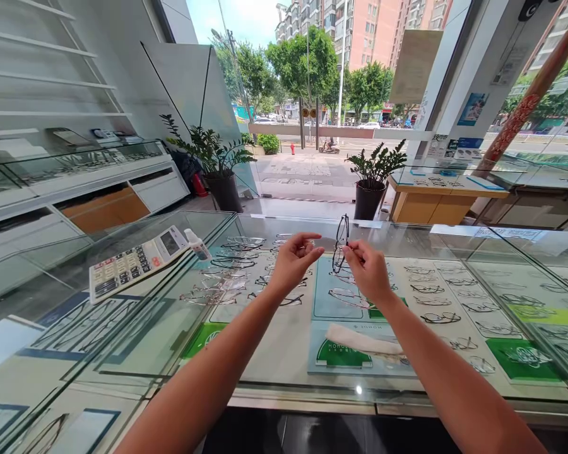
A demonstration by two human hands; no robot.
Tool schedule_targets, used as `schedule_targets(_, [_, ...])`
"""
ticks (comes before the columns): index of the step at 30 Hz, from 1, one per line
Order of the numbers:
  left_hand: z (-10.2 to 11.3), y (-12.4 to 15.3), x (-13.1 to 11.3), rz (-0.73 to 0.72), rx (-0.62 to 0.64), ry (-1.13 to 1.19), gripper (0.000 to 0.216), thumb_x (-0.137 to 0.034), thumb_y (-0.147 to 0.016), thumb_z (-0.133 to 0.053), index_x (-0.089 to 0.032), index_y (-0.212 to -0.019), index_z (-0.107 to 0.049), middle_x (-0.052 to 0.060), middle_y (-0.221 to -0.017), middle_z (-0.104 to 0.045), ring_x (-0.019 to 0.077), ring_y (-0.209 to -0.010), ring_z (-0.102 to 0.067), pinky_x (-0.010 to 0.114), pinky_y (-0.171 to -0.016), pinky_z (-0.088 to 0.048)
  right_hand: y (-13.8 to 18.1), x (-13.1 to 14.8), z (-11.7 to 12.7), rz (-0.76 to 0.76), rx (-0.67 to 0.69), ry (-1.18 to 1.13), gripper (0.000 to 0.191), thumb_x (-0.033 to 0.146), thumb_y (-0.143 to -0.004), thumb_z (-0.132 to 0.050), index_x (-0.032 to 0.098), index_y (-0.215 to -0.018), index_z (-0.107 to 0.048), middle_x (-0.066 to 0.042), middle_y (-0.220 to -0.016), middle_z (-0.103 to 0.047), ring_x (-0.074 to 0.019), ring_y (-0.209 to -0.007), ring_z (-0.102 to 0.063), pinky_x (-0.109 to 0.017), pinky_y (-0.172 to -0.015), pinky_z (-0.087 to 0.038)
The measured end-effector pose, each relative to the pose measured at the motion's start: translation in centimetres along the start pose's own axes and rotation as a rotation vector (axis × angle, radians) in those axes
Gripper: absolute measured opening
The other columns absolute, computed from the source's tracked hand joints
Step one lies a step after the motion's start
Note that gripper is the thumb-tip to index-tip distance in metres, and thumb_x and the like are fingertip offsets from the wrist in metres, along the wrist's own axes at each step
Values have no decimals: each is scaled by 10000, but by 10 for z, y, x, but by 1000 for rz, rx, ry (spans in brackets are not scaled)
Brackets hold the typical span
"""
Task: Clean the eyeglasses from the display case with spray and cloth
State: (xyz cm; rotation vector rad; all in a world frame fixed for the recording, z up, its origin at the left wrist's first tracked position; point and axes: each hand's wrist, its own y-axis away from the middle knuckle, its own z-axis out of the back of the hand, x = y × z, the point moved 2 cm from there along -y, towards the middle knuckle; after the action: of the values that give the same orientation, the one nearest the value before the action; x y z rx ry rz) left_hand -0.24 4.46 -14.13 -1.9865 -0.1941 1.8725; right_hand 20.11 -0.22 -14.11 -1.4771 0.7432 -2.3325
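A pair of dark-rimmed eyeglasses [339, 234] is held upright above the glass counter, pinched between the thumb and fingers of my right hand [370, 270]. To its left, my left hand [294, 260] hovers with thumb and forefinger stretched forward and a gap between them; nothing is in it. The other fingers of that hand are curled. Under both hands lies the glass countertop [284, 372]. A pale folded cloth [362, 340] rests on it, close to my right forearm. Rows of eyeglass frames [236, 252] show in the display case beneath the glass.
On the counter's left stand a tilted calculator [135, 261] and a small white bottle [197, 244]. Green cards [525, 359] lie among the displayed frames. Beyond are two potted plants [370, 198], a glass door [310, 126] and a wooden cabinet [426, 203].
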Motion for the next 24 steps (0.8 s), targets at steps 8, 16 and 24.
schedule_targets(8, [-4, 0, -1, -14, 124, 157, 532, -365, -853, -884, -223, -1332, -701, -27, -901, -527, 104, -764, -593, 276, -770, -551, 2, -2, -3, -5, 26, 3, 323, 503, -1067, -562, 222, -918, -616, 73, -594, -460, -131, -539, -347, -292, -577, -305])
schedule_targets(16, [-5, 1, -1, 38, 116, 206, 540, -278, -840, -856, -234, -1353, -691, -30, -914, -512, 87, -707, -558, 269, -692, -564, 2, -2, -4, -12, 37, 1, 300, 477, -1067, -570, 219, -919, -616, 79, -588, -443, -126, -537, -340, -293, -573, -293])
schedule_targets(24, [-5, 2, -4, 81, 154, 308, 584, -151, -742, -859, -262, -1305, -749, -2, -931, -539, 111, -786, -526, 231, -673, -513, 2, -3, -4, -12, 34, 6, 302, 481, -1067, -567, 223, -917, -614, 81, -580, -436, -130, -539, -331, -295, -570, -289])
